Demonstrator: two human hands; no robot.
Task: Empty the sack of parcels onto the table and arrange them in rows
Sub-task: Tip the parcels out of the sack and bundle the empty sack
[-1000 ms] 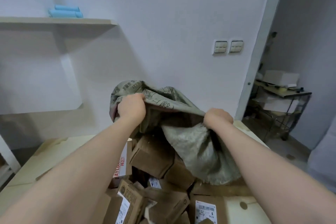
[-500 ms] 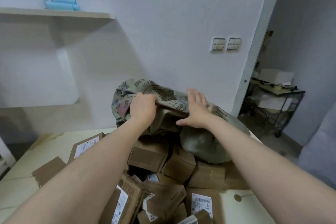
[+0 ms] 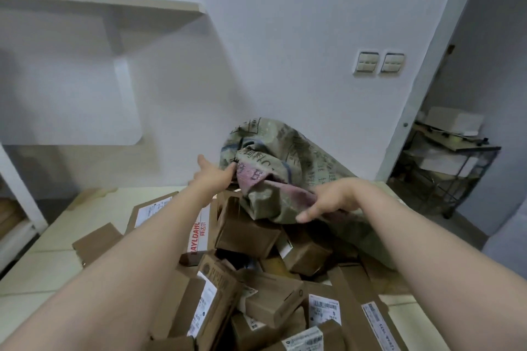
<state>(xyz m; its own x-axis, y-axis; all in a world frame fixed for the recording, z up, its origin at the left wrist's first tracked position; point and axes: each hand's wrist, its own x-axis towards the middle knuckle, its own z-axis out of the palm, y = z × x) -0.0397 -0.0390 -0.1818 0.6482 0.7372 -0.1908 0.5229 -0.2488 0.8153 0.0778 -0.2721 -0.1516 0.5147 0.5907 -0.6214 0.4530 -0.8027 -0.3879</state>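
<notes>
The sack [image 3: 279, 157] lies crumpled on the table [image 3: 57, 265], on a heap of boxes [image 3: 248, 234]. The left hand [image 3: 212, 177] touches the sack's left side. Its fingers are hidden, so I cannot tell if it grips. The right hand [image 3: 328, 202] rests on the sack's front with fingers straight.

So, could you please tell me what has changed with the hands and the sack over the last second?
Both hands gripped the raised sack a second ago. The right hand let go, lay flat on it, and now touches its lower fold with straight fingers. The left hand has loosened, thumb out, fingers in a fold. The sack sank and bunched. The parcels stay heaped on the table.
</notes>
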